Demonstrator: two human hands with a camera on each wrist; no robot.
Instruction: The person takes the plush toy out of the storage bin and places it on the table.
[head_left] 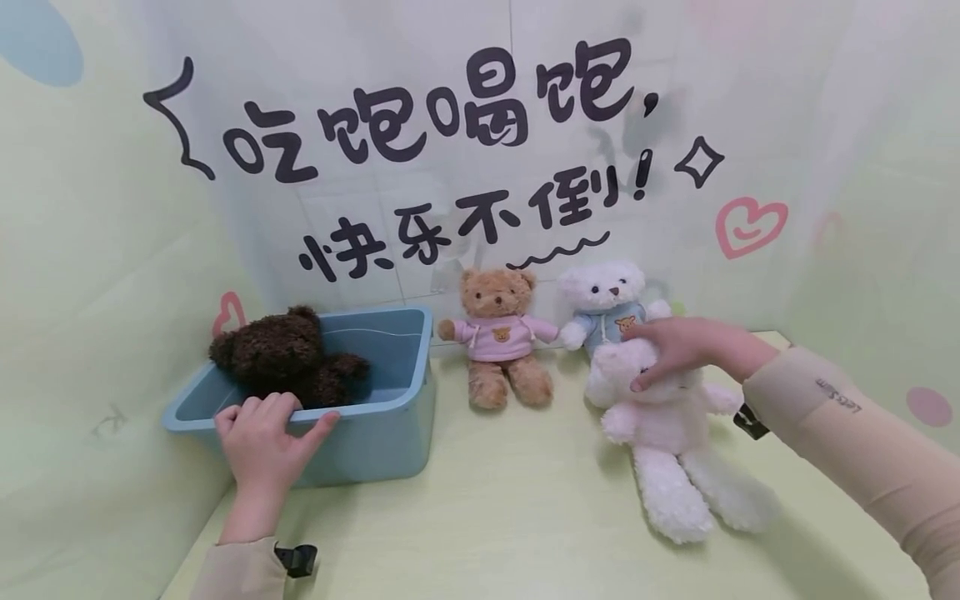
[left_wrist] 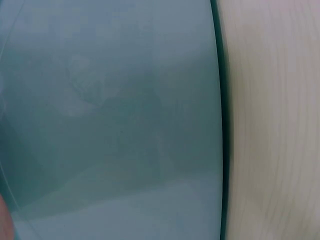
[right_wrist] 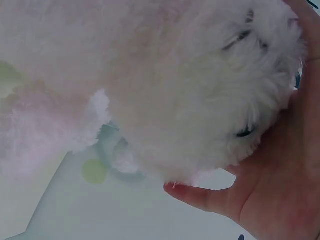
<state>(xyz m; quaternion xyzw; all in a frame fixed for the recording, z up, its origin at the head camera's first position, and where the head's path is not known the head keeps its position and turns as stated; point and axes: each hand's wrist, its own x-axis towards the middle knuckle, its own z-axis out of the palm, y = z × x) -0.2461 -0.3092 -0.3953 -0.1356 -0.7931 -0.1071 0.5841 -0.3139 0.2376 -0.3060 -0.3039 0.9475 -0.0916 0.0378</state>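
Inside a blue plastic bin (head_left: 360,454) at the left sits a dark brown teddy bear (head_left: 273,350), its head above the rim. My left hand (head_left: 264,446) grips the bin's near rim, fingers over the edge. In the left wrist view the bin wall (left_wrist: 115,120) fills most of the picture. My right hand (head_left: 678,343) holds a white teddy bear with a pink body (head_left: 667,425) by its head. That bear's legs hang toward the front, one blurred. In the right wrist view my palm and thumb (right_wrist: 205,199) lie around its furry head (right_wrist: 200,100).
A light brown teddy bear in a pink hoodie (head_left: 498,337) sits against the back wall. To its right, a white teddy bear in a blue hoodie (head_left: 603,292) is partly hidden behind the held bear. A printed curtain (head_left: 465,200) surrounds the pale wooden table (head_left: 502,517).
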